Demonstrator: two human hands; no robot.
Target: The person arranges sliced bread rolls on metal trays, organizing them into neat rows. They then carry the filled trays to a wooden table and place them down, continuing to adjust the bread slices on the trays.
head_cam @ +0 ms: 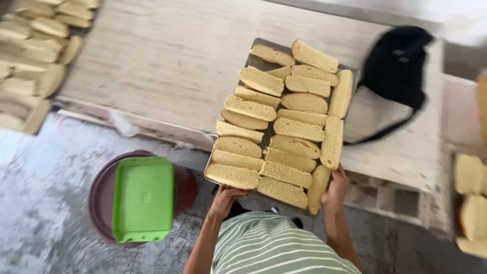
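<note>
My left hand [225,197] grips the near edge of the tray [253,63], fingers curled shut around the rim. My right hand [336,189] is closed on the same edge further right, thumb up against the last slice there.

The tray is metal and packed with bread slices [289,129], cut faces up, in two rough columns, with a few more standing on edge down its right side. Its far end rests on the pale counter [167,61]; its near end overhangs the counter's edge, held up by my hands.

Right of the tray, on the counter, lies a black bag [398,66] with a strap trailing toward the tray. Left of the tray, down on the floor [45,167], a green plastic tray [143,198] sits on top of a round dark tub [101,195]. Far left of the tray, more bread [30,50] is heaped. To the far right, a few more slices [469,195], blurred.
</note>
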